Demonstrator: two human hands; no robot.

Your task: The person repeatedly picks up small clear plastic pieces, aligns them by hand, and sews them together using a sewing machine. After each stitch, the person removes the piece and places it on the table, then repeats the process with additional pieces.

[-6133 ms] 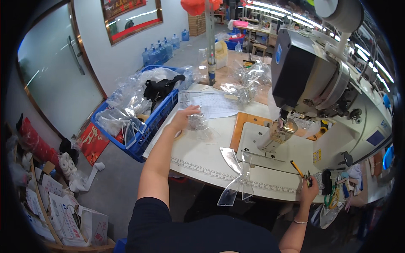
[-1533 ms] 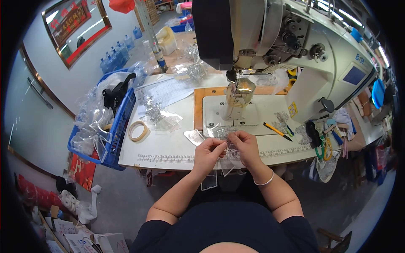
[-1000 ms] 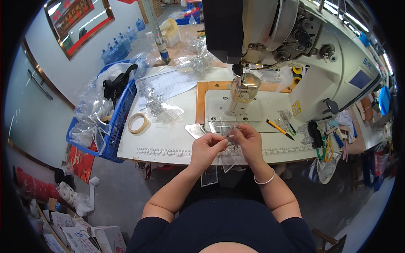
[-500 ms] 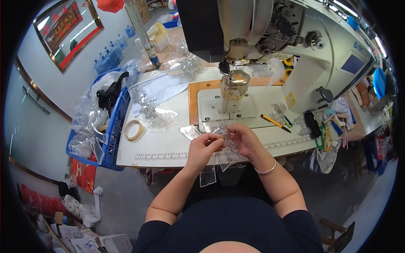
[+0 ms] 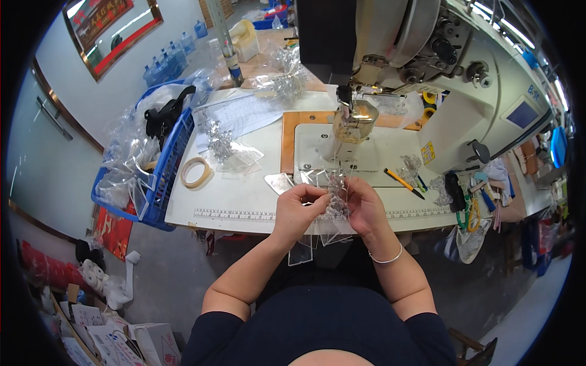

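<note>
At the table's front edge, my left hand (image 5: 299, 210) is closed, thumb and index finger pinching a clear plastic piece (image 5: 337, 204) with silvery, crinkled bits. My right hand (image 5: 366, 208), wearing a bracelet, grips the same piece from its other side with bent fingers. Glare hides its exact shape. More clear plastic with pale edging (image 5: 301, 252) hangs over the table edge below my hands. Just beyond stands the sewing machine's post (image 5: 354, 131), above a white plate in an orange-brown frame. A shiny flat piece (image 5: 279, 183) lies left of the plate.
Left on the table are a tape roll (image 5: 196, 172), a silvery tangle (image 5: 220, 143) and paper sheets (image 5: 247, 119). A blue basket (image 5: 174, 165) of plastic stands beside the table. An orange pen (image 5: 403, 183) and scissors (image 5: 473, 213) lie right. The machine head (image 5: 488, 79) overhangs the right side.
The view has shifted, so the machine and table sit farther right and slightly differently angled. My hands are a little farther apart, and more of the clear plastic shows between them.
</note>
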